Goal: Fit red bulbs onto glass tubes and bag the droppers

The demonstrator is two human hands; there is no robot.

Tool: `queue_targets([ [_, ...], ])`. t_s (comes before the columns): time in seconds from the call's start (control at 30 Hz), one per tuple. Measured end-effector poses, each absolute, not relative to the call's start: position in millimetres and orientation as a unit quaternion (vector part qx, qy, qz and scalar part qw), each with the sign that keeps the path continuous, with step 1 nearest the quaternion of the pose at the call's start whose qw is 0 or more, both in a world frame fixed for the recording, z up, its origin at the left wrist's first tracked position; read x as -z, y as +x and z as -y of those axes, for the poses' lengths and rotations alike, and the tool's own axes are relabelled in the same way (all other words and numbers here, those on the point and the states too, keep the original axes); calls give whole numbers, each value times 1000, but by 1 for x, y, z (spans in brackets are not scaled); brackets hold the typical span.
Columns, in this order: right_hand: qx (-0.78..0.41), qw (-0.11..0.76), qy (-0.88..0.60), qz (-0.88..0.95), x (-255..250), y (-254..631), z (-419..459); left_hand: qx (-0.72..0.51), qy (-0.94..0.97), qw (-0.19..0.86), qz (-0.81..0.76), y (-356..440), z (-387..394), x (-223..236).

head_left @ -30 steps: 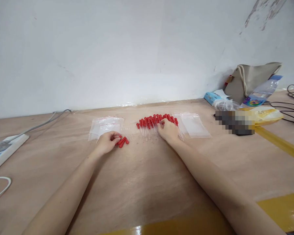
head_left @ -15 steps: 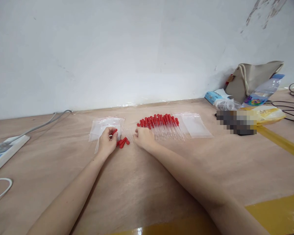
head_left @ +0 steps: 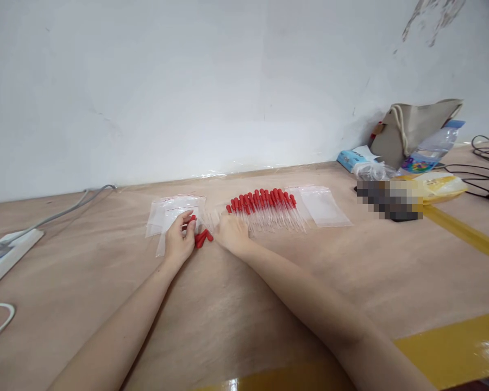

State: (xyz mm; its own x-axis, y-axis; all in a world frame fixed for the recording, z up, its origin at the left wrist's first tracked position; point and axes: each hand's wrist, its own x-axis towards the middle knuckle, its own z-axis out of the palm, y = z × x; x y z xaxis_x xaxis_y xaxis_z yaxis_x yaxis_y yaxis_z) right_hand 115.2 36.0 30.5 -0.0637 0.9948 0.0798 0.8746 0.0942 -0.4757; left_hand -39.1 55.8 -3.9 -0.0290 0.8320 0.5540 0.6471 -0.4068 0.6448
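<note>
My left hand [head_left: 180,238] pinches a red rubber dropper bulb [head_left: 193,218] between thumb and fingers. Just right of it, a few loose red bulbs [head_left: 202,238] lie on the table. My right hand [head_left: 231,232] is lowered beside some loose clear glass tubes [head_left: 209,220]; its fingers are drawn together, and what they hold, if anything, is hidden. Beyond that hand, assembled droppers [head_left: 269,203] with red bulbs and clear stems lie side by side in a row, bulbs toward the wall.
Clear zip bags [head_left: 157,213] lie behind my left hand, more bags [head_left: 326,206] right of the droppers. A power strip [head_left: 18,255] with a grey cable is at left. At right are a tissue pack [head_left: 352,159], a beige bag [head_left: 421,127], a plastic bottle [head_left: 434,147] and black cables [head_left: 483,171].
My right hand has shifted slightly left and down, toward the loose tubes and bulbs. My left hand keeps its pinch on the red bulb almost in place. The view has moved a little.
</note>
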Motion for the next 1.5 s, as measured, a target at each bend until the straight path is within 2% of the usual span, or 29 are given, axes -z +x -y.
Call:
queue_targets([
  [0.13, -63, 325, -572, 750, -21, 152, -26, -456, 736, 29, -499, -23, -36, -7],
  [0.27, -36, 414, -454, 788, -2, 207, -6, -406, 798, 97, -435, 2, -12, -6],
  [0.43, -36, 401, -432, 807, 10, 250, 15, -372, 828, 150, -392, 22, 5, -3],
  [0.73, -22, 355, -388, 850, 7, 237, 21, -368, 827, 179, -385, 22, 4, 0],
  [1.2, -29, 341, -356, 869, 11, 244, 16, -330, 872, 159, -326, 22, 9, -3],
  [1.5, 26, 320, -375, 870, 9, 244, 15, -297, 893, 152, -302, 23, 11, -3],
])
